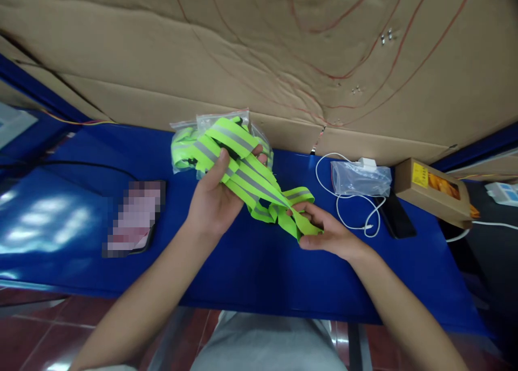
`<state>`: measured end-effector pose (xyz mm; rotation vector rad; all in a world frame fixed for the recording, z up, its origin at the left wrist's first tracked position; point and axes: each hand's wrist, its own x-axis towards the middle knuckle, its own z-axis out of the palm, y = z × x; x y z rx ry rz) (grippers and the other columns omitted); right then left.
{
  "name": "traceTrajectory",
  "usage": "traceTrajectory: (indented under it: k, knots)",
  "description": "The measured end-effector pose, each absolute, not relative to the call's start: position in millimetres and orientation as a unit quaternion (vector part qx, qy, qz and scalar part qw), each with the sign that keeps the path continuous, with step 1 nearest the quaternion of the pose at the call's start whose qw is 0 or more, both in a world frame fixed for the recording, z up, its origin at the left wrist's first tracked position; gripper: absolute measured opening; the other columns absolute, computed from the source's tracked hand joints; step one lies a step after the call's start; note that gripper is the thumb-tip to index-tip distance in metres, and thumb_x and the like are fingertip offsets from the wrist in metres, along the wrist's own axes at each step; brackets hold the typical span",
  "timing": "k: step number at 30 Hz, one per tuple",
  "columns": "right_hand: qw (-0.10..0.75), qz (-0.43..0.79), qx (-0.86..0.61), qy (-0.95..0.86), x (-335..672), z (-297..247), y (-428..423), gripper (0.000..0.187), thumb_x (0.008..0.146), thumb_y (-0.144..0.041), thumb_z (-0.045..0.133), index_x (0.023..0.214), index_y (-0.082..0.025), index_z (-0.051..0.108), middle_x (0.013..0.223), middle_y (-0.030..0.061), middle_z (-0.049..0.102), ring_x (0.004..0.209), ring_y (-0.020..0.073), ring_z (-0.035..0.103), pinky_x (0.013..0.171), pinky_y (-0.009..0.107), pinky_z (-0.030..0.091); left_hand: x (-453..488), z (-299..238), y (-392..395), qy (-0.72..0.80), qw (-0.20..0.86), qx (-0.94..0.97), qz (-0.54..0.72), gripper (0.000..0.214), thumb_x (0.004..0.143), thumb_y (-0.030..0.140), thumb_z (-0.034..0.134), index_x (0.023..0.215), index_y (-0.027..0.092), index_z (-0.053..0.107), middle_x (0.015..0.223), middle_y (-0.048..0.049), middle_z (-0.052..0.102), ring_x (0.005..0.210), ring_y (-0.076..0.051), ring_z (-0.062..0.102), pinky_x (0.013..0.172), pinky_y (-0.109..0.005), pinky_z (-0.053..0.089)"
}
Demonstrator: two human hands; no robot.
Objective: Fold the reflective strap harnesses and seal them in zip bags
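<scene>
A bundle of neon-green straps with grey reflective stripes (246, 179) hangs above the blue table (259, 274), stretched between both hands. My left hand (214, 198) grips the upper, thicker end of the bundle with thumb and fingers closed around it. My right hand (327, 230) holds the lower end, fingers curled under the folded loops. Behind the bundle lie clear plastic bags holding more green straps (184, 147).
A phone (135, 217) lies at the left of the table. At the right are a white charger cable (348, 209), a clear plastic bag (360, 177), a dark phone (399, 217) and a small cardboard box (433, 190). Large cardboard sheets (259, 52) stand behind the table.
</scene>
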<state>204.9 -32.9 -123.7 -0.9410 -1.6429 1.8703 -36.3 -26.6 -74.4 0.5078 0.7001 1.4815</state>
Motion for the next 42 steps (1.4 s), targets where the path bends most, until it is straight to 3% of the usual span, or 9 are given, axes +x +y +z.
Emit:
traceTrajectory:
  k: [6, 11, 15, 18, 22, 25, 34, 39, 42]
  knots:
    - [0.252, 0.396, -0.378, -0.798, 197.4, -122.1, -46.3, 0.056, 0.087, -0.041, 0.081, 0.134, -0.022, 0.058, 0.131, 0.0109, 0.069, 0.118, 0.0271, 0.068, 0.100, 0.042, 0.055, -34.2, -71.1, -33.7, 0.279, 0.650, 0.263, 0.656, 0.030, 0.104, 0.035, 0.054, 0.122, 0.019, 0.074, 0.123, -0.0044, 0.077, 0.115, -0.025, 0.072, 0.104, -0.038, 0.056]
    - [0.383, 0.246, -0.376, -0.807, 205.6, -119.3, -51.9, 0.020, 0.099, -0.025, 0.068, 0.118, -0.027, 0.071, 0.104, 0.0041, 0.078, 0.090, 0.0195, 0.075, 0.084, 0.034, 0.060, -33.1, -74.1, -39.5, 0.268, 0.661, 0.299, 0.634, 0.029, 0.096, 0.025, 0.067, 0.124, 0.021, 0.073, 0.129, -0.0054, 0.075, 0.103, -0.026, 0.075, 0.093, -0.041, 0.060]
    - [0.512, 0.310, -0.374, -0.709, 216.2, -111.4, -46.9, 0.048, 0.097, -0.043, 0.070, 0.142, -0.030, 0.060, 0.120, 0.0083, 0.073, 0.106, 0.0237, 0.072, 0.092, 0.038, 0.059, -24.8, -85.1, -45.9, 0.268, 0.731, 0.346, 0.523, 0.028, 0.087, 0.022, 0.078, 0.113, 0.015, 0.072, 0.111, -0.0115, 0.079, 0.086, -0.027, 0.078, 0.080, -0.040, 0.064]
    - [0.457, 0.455, -0.329, -0.690, 220.1, -105.1, -40.9, 0.076, 0.087, -0.062, 0.074, 0.152, -0.028, 0.052, 0.140, 0.0131, 0.066, 0.125, 0.0294, 0.066, 0.102, 0.043, 0.057, -12.2, -95.4, -53.6, 0.241, 0.800, 0.381, 0.396, 0.043, 0.083, 0.019, 0.082, 0.122, 0.017, 0.064, 0.100, -0.0086, 0.078, 0.085, -0.026, 0.079, 0.078, -0.038, 0.064]
    - [0.380, 0.520, -0.323, -0.694, 222.2, -98.6, -39.0, 0.044, 0.086, -0.040, 0.083, 0.127, -0.027, 0.072, 0.133, 0.0093, 0.073, 0.123, 0.0284, 0.069, 0.103, 0.042, 0.059, 0.3, -103.1, -61.4, 0.244, 0.834, 0.369, 0.330, 0.046, 0.082, 0.019, 0.084, 0.122, 0.020, 0.062, 0.101, -0.0054, 0.075, 0.088, -0.025, 0.078, 0.080, -0.037, 0.063]
    - [0.407, 0.447, -0.301, -0.737, 222.8, -96.8, -42.4, 0.031, 0.087, -0.025, 0.082, 0.118, -0.029, 0.077, 0.121, 0.0054, 0.078, 0.123, 0.0270, 0.069, 0.107, 0.046, 0.056, 3.4, -107.4, -61.8, 0.245, 0.853, 0.309, 0.342, 0.055, 0.077, 0.012, 0.086, 0.125, 0.022, 0.060, 0.103, -0.0050, 0.076, 0.092, -0.026, 0.078, 0.086, -0.039, 0.062]
    - [0.459, 0.199, -0.212, -0.839, 221.1, -92.3, -55.1, 0.052, 0.094, -0.017, 0.069, 0.142, -0.035, 0.063, 0.123, 0.0041, 0.078, 0.110, 0.0294, 0.076, 0.090, 0.052, 0.063, 0.9, -115.8, -60.6, 0.212, 0.871, 0.258, 0.360, 0.068, 0.067, 0.019, 0.089, 0.131, 0.022, 0.066, 0.119, -0.0080, 0.075, 0.101, -0.022, 0.073, 0.087, -0.029, 0.056]
    - [0.397, 0.039, -0.224, -0.889, 227.1, -85.3, -59.0, 0.042, 0.098, -0.017, 0.065, 0.137, -0.032, 0.068, 0.119, 0.0017, 0.079, 0.118, 0.0277, 0.071, 0.101, 0.051, 0.055, -8.2, -105.8, -65.8, 0.121, 0.902, 0.255, 0.325, 0.093, 0.063, 0.039, 0.096, 0.146, 0.026, 0.054, 0.144, -0.0099, 0.064, 0.123, -0.031, 0.067, 0.100, -0.037, 0.053]
    - [0.372, 0.015, -0.233, -0.899, 224.8, -87.8, -56.9, 0.031, 0.097, -0.012, 0.061, 0.121, -0.027, 0.073, 0.123, 0.0050, 0.074, 0.130, 0.0273, 0.062, 0.113, 0.051, 0.048, -4.8, -101.9, -67.1, 0.179, 0.885, 0.240, 0.358, 0.084, 0.070, 0.042, 0.093, 0.144, 0.024, 0.056, 0.138, -0.0095, 0.069, 0.115, -0.029, 0.072, 0.096, -0.034, 0.056]
